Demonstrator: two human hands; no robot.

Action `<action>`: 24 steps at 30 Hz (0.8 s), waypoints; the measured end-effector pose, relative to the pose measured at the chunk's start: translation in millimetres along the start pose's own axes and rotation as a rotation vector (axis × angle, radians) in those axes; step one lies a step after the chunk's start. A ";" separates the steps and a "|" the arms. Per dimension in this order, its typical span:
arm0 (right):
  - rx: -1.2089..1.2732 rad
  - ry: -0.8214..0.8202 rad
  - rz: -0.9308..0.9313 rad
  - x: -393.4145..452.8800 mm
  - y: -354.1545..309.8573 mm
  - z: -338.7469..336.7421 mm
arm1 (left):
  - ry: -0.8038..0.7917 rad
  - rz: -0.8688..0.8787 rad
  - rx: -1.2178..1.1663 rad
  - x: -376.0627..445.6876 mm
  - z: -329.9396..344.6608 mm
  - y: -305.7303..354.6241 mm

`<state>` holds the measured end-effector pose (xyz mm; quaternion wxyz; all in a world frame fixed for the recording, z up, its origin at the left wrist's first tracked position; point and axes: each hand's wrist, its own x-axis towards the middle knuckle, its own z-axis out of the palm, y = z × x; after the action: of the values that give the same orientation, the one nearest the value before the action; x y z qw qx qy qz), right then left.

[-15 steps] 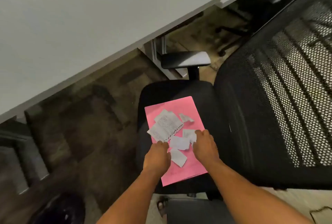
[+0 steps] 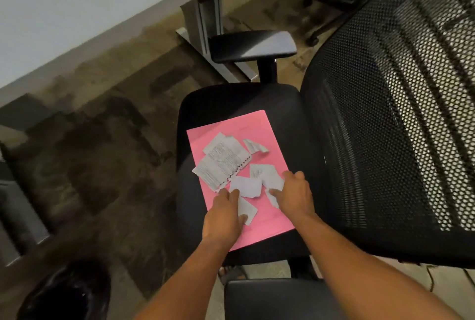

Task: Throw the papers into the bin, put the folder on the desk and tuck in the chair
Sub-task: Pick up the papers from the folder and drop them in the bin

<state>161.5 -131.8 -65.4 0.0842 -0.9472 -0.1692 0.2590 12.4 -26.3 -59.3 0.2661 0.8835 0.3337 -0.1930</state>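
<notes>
A pink folder (image 2: 259,129) lies flat on the black seat of an office chair (image 2: 288,103). Several torn white paper scraps (image 2: 223,159) are scattered on the folder. My left hand (image 2: 223,213) rests on the folder's near part, fingers spread over a small scrap. My right hand (image 2: 295,193) lies fingers-down on scraps near the folder's right edge. Neither hand has lifted anything. A black bin (image 2: 69,291) stands on the floor at the lower left. The white desk (image 2: 77,11) fills the upper left.
The chair's mesh backrest (image 2: 401,114) rises on the right, one armrest (image 2: 252,46) beyond the seat, another (image 2: 277,299) near me. A grey desk leg (image 2: 208,21) stands behind the far armrest. Brown patterned floor lies between chair and bin.
Both hands have spread a little over the scraps, the right one sliding right and opening its fingers. The camera has shifted slightly closer. The folder and papers stay put.
</notes>
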 end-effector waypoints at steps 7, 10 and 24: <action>-0.050 0.015 0.004 0.8 -0.6 5.1 | 0.011 -0.037 -0.098 5.5 -3.3 -4.2; -0.065 0.022 -0.015 1.8 1.0 4.5 | 0.020 -0.021 -0.244 0.0 -7.9 -6.7; 0.237 0.002 0.040 -4.6 31.8 -8.5 | -0.046 0.095 -0.080 51.6 -29.4 15.6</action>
<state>171.0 -163.6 -63.8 0.1903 -0.9342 -0.1183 0.2778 64.2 6.6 -57.7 0.3176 0.8824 0.2925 -0.1870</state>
